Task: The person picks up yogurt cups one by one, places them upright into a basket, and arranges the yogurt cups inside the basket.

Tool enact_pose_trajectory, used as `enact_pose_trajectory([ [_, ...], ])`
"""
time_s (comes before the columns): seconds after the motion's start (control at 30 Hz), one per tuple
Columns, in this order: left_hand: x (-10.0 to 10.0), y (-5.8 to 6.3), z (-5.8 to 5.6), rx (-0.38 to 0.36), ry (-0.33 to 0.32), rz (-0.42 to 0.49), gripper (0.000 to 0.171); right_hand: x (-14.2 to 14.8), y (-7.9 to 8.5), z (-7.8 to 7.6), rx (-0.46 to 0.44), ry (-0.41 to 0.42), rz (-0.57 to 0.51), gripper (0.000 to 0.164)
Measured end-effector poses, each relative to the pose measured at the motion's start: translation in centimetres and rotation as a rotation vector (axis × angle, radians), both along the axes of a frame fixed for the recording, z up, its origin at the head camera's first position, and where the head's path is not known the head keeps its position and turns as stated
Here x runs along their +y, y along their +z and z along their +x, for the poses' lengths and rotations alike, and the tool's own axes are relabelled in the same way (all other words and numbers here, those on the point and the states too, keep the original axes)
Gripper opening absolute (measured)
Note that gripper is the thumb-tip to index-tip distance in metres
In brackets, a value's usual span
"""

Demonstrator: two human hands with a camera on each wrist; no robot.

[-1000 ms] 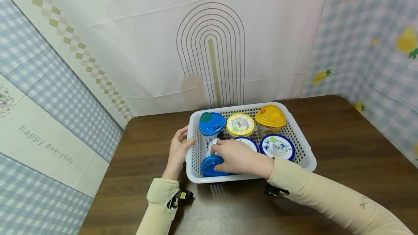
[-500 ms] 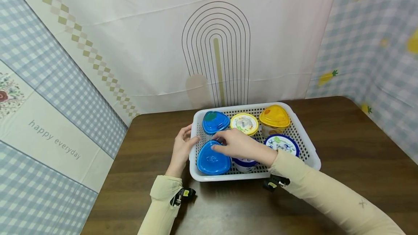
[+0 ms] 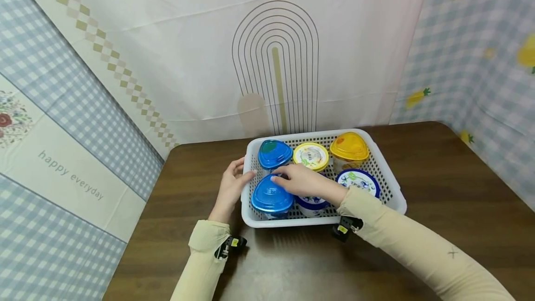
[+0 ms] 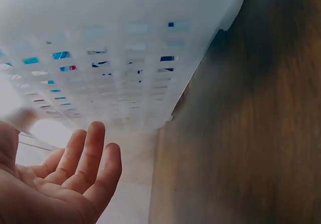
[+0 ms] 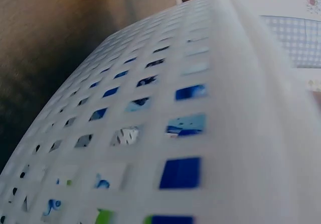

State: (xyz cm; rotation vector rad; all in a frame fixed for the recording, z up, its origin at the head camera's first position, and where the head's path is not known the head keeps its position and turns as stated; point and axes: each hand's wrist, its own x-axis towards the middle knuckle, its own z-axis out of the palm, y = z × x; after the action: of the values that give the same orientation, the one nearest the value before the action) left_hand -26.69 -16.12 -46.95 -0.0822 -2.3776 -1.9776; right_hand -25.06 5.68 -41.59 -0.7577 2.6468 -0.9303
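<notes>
A white basket full of lidded containers sits on the table. At its left end my left hand grips the rim, thumb over the edge and fingers outside; the left wrist view shows those fingers beside the basket wall. My right hand reaches in and holds the far edge of a blue-lidded jar at the front left, thumb and fingertips at the lid. Behind it stands another blue-lidded jar. From the right wrist, only the basket's slotted side shows, my hand hidden.
Also inside the basket are a yellow-rimmed tub, a jar with a yellow lid and two blue-rimmed tubs, one at right and one partly under my right forearm. A wooden table meets a cloth-covered wall.
The front-left blue-lidded jar has gone from lying tipped to standing upright, its lid now facing up. My right hand has shifted slightly back with it; my left hand stays at the rim.
</notes>
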Motion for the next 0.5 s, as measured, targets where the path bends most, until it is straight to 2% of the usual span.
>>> enact_pose_trajectory([
  [0.17,-0.2,0.0,-0.3,-0.002,-0.038,-0.049,0.061,0.2,-0.2,0.0,-0.002,-0.021,0.003,0.046],
  [0.3,-0.7,0.6,-0.7,0.047,0.001,-0.164,0.058,1.2,0.5,0.1,0.043,-0.015,-0.031,0.047],
  [0.4,-1.4,2.2,-1.2,0.124,0.038,-0.256,0.054,2.8,2.0,0.3,0.121,-0.015,-0.078,0.046],
  [0.5,-2.3,5.1,-1.5,0.223,0.048,-0.34,0.054,5.2,4.1,0.3,0.197,-0.072,-0.134,0.048],
])
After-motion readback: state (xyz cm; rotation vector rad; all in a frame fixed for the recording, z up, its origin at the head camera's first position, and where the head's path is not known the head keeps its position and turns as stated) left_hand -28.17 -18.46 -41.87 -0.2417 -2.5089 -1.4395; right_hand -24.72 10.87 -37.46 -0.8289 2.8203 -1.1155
